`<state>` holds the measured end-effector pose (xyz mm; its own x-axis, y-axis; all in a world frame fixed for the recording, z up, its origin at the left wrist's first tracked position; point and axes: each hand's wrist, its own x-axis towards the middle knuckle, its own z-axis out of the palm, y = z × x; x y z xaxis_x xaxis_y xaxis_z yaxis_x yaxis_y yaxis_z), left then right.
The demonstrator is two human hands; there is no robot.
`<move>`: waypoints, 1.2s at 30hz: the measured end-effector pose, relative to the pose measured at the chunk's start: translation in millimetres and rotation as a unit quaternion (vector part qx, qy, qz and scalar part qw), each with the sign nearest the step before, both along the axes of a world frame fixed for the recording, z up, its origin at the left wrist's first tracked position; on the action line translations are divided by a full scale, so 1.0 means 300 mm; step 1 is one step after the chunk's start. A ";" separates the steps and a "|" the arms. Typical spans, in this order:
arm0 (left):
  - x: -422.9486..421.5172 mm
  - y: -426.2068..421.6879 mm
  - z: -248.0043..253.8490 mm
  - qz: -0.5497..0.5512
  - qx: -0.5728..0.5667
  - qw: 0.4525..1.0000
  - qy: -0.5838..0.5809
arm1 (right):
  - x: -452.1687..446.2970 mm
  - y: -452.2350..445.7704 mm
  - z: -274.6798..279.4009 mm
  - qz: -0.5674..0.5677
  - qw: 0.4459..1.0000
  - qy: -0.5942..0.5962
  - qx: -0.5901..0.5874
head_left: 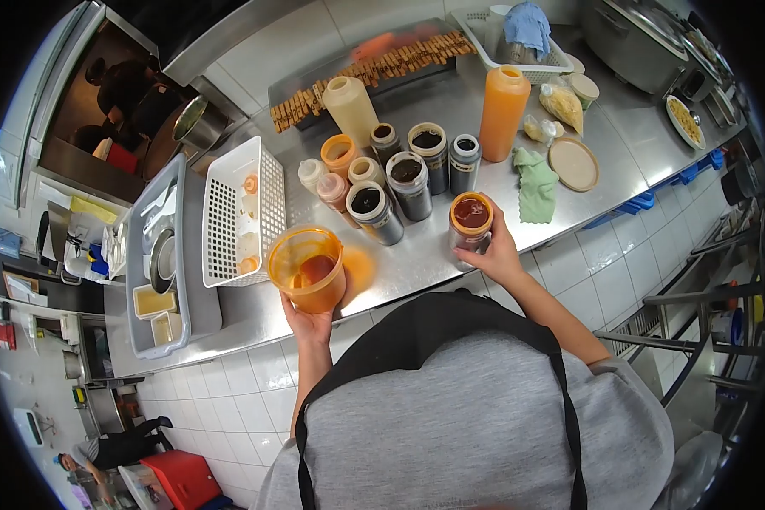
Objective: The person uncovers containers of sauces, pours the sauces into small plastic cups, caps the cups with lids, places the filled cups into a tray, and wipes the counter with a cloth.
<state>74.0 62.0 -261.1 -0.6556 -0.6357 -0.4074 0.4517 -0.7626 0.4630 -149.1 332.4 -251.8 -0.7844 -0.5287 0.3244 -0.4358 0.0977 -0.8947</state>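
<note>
My left hand (313, 319) is wrapped round the lower side of a clear plastic tub (310, 285) with orange sauce inside, near the counter's front edge. In my right hand (500, 246) is an open bottle of dark red sauce (471, 223), gripped from its right side. Between and behind them stands a group of open squeeze bottles, among them a dark-sauce bottle (376, 214) and an orange-topped bottle (338, 153). A tall orange bottle (501, 115) and a tall pale yellow bottle (350, 110) rise behind.
The steel counter (416, 270) holds a white perforated basket (263, 195), a grey bin (200, 280), a green cloth (535, 187), a round lid (574, 164) and bagged food (561, 106). Skewers (382, 76) line the back. Another person (115, 450) stands at lower left.
</note>
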 end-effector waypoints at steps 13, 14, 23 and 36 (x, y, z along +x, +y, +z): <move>-0.048 -0.021 0.001 0.120 -0.226 0.937 -0.237 | -0.299 0.068 0.004 -0.218 0.967 0.080 0.109; -0.046 -0.016 0.020 0.085 -0.243 0.927 -0.274 | -0.308 0.060 0.017 -0.208 0.971 0.039 0.111; -0.076 -0.002 -0.016 0.060 -0.271 0.887 -0.368 | -0.348 -0.028 -0.024 -0.174 0.983 0.030 0.046; -0.115 0.058 -0.012 0.139 -0.285 0.877 -0.361 | -0.410 -0.117 -0.052 -0.001 0.999 -0.045 -0.018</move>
<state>39.7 79.5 -264.5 -0.1455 -0.9654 -0.2163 0.0143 -0.2206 0.9753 -272.0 297.4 -267.4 -0.8120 -0.5163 0.2720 -0.3541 0.0655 -0.9329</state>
